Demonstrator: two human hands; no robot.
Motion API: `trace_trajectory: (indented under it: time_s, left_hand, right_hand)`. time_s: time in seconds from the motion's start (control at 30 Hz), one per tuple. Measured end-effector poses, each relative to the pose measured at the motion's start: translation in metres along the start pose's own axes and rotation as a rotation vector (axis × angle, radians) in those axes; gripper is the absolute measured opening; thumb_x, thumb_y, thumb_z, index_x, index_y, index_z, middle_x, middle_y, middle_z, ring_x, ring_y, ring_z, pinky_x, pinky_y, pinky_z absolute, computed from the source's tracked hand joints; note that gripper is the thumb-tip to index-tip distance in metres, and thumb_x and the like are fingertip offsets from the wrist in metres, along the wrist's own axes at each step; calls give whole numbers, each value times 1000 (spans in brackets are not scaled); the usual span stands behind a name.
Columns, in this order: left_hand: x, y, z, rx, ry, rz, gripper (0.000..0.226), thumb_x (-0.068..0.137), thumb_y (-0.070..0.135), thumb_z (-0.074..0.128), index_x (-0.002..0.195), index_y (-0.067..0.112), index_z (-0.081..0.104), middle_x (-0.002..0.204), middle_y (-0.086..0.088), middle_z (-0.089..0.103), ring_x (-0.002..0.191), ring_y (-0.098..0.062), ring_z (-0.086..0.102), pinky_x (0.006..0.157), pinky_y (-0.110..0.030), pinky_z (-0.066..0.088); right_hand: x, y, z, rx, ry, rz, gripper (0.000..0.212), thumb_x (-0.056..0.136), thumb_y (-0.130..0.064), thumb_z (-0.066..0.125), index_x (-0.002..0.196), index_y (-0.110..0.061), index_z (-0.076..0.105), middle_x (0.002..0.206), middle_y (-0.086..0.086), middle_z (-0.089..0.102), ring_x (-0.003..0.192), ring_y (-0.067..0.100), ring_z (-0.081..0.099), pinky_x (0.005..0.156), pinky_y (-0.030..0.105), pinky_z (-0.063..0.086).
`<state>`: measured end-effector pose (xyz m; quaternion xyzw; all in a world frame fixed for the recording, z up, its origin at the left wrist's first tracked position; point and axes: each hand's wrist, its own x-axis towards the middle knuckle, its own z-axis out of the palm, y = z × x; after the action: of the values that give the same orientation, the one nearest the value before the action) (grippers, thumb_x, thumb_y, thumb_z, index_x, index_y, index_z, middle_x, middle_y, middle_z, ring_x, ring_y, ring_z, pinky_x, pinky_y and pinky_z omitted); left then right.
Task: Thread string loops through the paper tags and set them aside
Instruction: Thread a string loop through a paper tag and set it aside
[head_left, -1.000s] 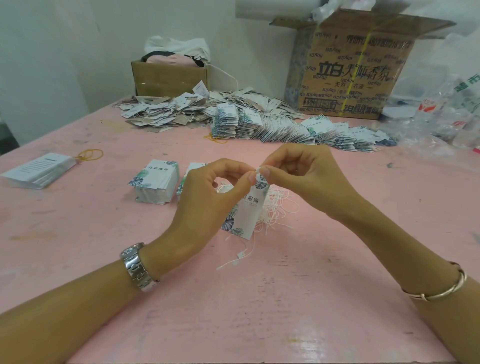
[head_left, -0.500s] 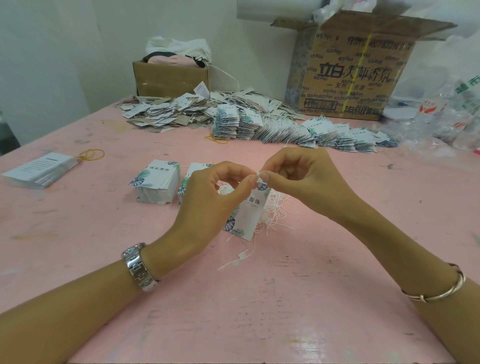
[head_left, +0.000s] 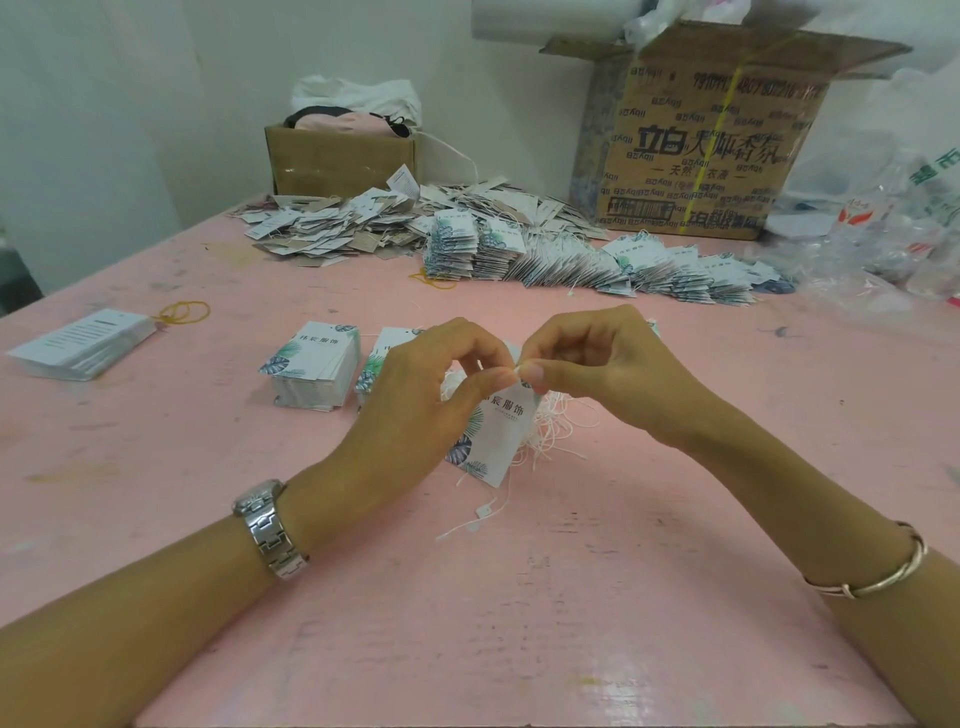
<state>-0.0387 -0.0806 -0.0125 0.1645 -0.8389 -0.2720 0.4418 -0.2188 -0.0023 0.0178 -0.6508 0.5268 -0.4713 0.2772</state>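
Hands: our left hand (head_left: 415, 395) pinches the paper tag (head_left: 493, 436) above the bench (head_left: 519, 597), right hand (head_left: 613, 374) pinches the string loop (head_left: 517, 370) at its top | change: hands closer than a second ago | threading nearly through, we judge

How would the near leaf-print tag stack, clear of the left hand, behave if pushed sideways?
The stack of tags shows no band and uneven edges, so it would probably fan out. The cards look thin and light, so top ones likely skid first.

Left hand (head_left: 415, 400) and right hand (head_left: 608, 369) fingertip to fingertip, each in a curled, pinching grip.
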Motion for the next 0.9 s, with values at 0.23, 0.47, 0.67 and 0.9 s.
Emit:
trace_trajectory:
  time_s: [0.23, 0.47, 0.67, 0.9]
  left_hand:
    - [-1, -2, 0, -3, 0, -6, 6, 89, 17, 69, 85, 14, 66, 79, 16, 62, 78, 0, 54, 74, -6, 34]
    - [-1, 0, 0, 0, 12, -13, 6, 88, 13, 70, 84, 12, 67, 79, 14, 63, 78, -1, 54, 74, -4, 33]
    - [-1, 1, 0, 27, 13, -41, 6, 89, 13, 71, 84, 11, 66, 79, 13, 63, 78, -3, 56, 74, -3, 34]
    - [13, 4, -9, -140, 168, -94, 5, 95, 23, 64, 93, 18, 64, 93, 9, 64, 77, -4, 56, 67, -14, 39]
  right_hand:
    - [-1, 0, 4, -42, 45, -23, 17, 79, -13, 73, 87, 2, 69, 78, 28, 68, 70, 29, 63, 74, 45, 54]
    - [-1, -2, 7, -72, 70, -15, 3, 84, 0, 71, 86, 2, 69, 77, 29, 67, 69, 27, 63, 78, 54, 54]
    - [0, 0, 8, -116, 96, -37, 4, 84, -2, 72, 83, -5, 71, 71, 14, 69, 64, 20, 64, 67, 35, 54]
    - [1, 1, 14, -74, 287, -93, 30, 94, -34, 54, 115, -17, 67, 105, 1, 66, 90, 8, 59, 77, 16, 43]
